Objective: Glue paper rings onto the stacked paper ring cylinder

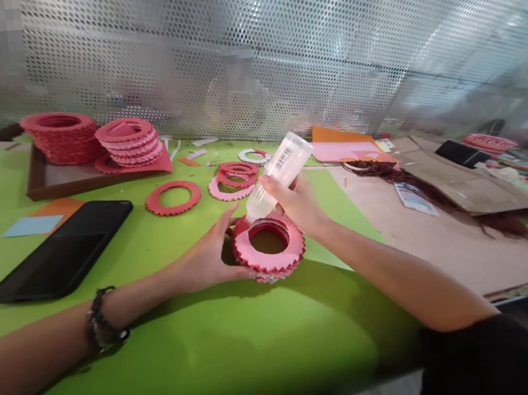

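A small stack of red and pink scalloped paper rings lies on the green table in front of me. My left hand grips the stack's left edge, fingers curled round it. My right hand holds a clear glue bottle tilted nozzle-down, its tip at the top ring's upper left rim.
A black phone lies at the left. Behind it a brown tray carries two tall piles of red and pink rings. Loose rings lie mid-table. Brown card sheets and scraps cover the right. A perforated metal screen closes the back.
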Tool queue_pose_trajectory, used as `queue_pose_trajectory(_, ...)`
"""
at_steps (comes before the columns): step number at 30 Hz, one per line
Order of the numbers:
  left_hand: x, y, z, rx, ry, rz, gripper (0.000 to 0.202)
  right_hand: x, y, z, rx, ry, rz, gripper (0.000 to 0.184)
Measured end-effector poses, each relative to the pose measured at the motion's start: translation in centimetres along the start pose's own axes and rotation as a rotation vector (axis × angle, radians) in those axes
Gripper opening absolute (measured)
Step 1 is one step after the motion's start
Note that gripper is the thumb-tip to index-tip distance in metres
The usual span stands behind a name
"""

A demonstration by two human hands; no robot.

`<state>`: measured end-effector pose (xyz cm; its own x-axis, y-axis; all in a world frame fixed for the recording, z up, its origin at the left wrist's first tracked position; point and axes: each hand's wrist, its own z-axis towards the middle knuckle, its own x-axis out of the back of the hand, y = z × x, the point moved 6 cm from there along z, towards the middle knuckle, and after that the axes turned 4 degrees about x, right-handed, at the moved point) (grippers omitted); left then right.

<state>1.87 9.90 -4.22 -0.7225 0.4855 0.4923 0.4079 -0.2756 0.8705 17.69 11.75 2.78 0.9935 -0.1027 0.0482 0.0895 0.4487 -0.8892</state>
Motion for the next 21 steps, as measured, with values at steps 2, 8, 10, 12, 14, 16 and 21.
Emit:
queue_pose_trajectory(2,-0.1,-0.3,-0.1,-0.003,0.033,0.009,0.12,0.0,0.1,0.0,0.002,-0.007,-0.001,0.053)
queue_pose_trajectory(8,-0.2,-1.1,0.3,-0.004,0.076,0.055,0.12,0.3,0.6,-0.1,-0.003,-0.002,-0.034,0.045)
queue_pose_trajectory(10,-0.4,-1.4,0.7,0.0,0.055,0.069,0.125,0.5,0.7,-0.1,-0.012,0.015,-0.044,0.045)
queue_pose_trajectory(12,-0.5,-1.5,0.9,-0.001,0.04,0.064,0.128,0.7,0.8,-0.1,-0.022,0.03,-0.05,0.046)
queue_pose_trajectory(14,-0.6,-1.4,1.0,-0.004,0.029,0.054,0.129,0.9,0.8,0.0,-0.019,0.038,-0.057,0.046)
queue_pose_trajectory(16,-0.6,-1.2,0.9,-0.008,0.03,0.049,0.129,1.0,0.7,0.1,-0.004,0.036,-0.064,0.046)
queue_pose_trajectory(21,-0.3,-0.6,0.4,-0.002,0.039,0.097,0.122,1.9,0.7,0.0,-0.012,0.065,-0.117,0.046)
